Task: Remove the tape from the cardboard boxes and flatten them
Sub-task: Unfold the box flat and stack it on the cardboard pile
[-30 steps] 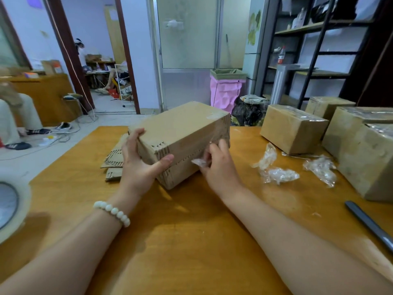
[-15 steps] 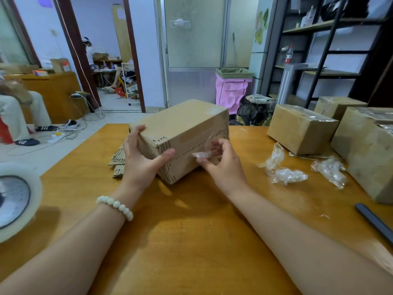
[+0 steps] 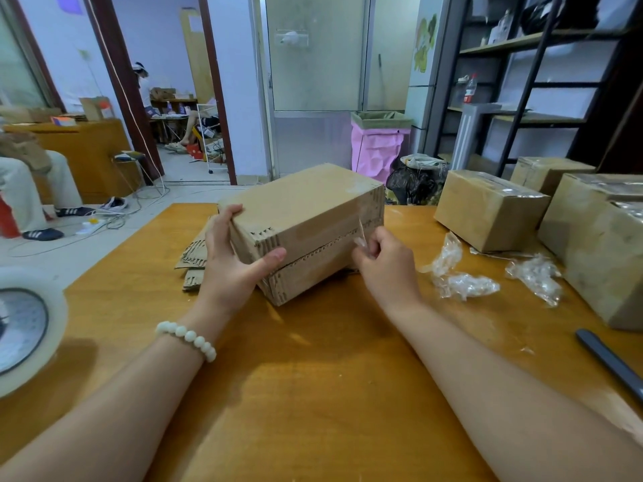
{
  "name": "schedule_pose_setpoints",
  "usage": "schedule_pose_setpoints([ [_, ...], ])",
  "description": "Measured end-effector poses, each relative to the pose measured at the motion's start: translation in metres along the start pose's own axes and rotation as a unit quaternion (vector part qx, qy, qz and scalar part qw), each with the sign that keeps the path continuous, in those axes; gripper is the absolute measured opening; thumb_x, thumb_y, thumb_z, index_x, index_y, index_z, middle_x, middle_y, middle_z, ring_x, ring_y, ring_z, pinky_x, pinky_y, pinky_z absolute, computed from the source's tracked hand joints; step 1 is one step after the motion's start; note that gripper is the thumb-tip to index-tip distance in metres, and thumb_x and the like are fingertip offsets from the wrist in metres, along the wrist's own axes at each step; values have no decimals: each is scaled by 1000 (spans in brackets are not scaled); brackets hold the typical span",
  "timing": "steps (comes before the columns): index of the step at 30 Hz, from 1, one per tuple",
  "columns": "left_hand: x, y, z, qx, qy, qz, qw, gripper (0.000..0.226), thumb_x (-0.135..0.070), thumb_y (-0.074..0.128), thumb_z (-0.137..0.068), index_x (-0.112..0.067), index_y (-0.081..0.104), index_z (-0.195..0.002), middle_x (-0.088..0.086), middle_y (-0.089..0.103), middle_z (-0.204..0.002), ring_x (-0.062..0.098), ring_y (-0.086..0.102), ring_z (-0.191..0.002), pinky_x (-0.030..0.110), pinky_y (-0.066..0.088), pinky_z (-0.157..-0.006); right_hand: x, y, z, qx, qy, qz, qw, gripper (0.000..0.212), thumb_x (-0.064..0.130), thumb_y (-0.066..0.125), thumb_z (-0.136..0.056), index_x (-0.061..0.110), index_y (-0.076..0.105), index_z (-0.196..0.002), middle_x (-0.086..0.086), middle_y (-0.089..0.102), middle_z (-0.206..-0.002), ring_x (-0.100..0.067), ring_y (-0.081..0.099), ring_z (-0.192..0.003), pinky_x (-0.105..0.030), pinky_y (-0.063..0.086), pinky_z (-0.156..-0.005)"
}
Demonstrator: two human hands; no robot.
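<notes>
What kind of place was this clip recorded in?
Probably a small office or stockroom used for packing: taped boxes wait on a wooden table, a big tape roll lies at its left edge, and metal shelving stands behind.

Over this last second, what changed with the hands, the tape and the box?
The right hand, pinching the clear tape strip, has drawn it rightward along the front seam of the box, peeling more free. The left hand keeps gripping the left end; the box, crumpled tape wads and other boxes stay put.
</notes>
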State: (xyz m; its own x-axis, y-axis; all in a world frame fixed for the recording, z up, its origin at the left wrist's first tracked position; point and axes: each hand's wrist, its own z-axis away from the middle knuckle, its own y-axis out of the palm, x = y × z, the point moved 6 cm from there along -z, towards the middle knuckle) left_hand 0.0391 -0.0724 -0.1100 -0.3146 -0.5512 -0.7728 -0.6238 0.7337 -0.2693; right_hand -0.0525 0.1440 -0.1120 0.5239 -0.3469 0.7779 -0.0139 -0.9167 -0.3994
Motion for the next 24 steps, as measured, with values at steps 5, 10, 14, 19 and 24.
schedule_pose_setpoints([
  [5,3,-3,0,-2,-7,-4,1000,79,-71,75,-50,-67,32,-115,5,31,-141,29,37,-130,58,46,-99,4,13,1,98,-12,-60,993,19,20,61,-90,21,48,-77,0,51,-82,-13,50,-73,-17,39,-64],
  [10,0,-2,-1,-2,-3,-6,1000,74,-65,73,-52,-68,32,-113,6,31,-142,27,36,-130,57,44,-101,2,14,-1,75,4,-33,997,42,32,74,-80,19,44,-105,3,42,-108,-10,47,-93,-19,43,-80],
  [14,2,-4,-3,15,3,4,1000,79,-69,78,-47,-64,36,-115,9,36,-139,26,40,-128,56,46,-99,-5,10,-3,66,23,21,997,51,47,75,-74,19,49,-109,4,42,-112,-10,47,-100,-22,42,-84],
  [19,-4,-1,-4,43,13,-2,999,75,-60,75,-50,-59,37,-115,5,38,-137,20,41,-125,49,48,-100,-6,6,-7,55,3,42,998,41,48,73,-75,19,54,-97,4,47,-106,-16,48,-104,-31,46,-88],
  [24,-1,-4,-5,51,17,12,998,72,-58,76,-53,-65,38,-114,5,38,-137,26,42,-127,56,48,-97,-1,-5,-8,31,-37,43,998,24,34,64,-88,22,46,-77,9,46,-85,-7,45,-80,-13,34,-65],
])
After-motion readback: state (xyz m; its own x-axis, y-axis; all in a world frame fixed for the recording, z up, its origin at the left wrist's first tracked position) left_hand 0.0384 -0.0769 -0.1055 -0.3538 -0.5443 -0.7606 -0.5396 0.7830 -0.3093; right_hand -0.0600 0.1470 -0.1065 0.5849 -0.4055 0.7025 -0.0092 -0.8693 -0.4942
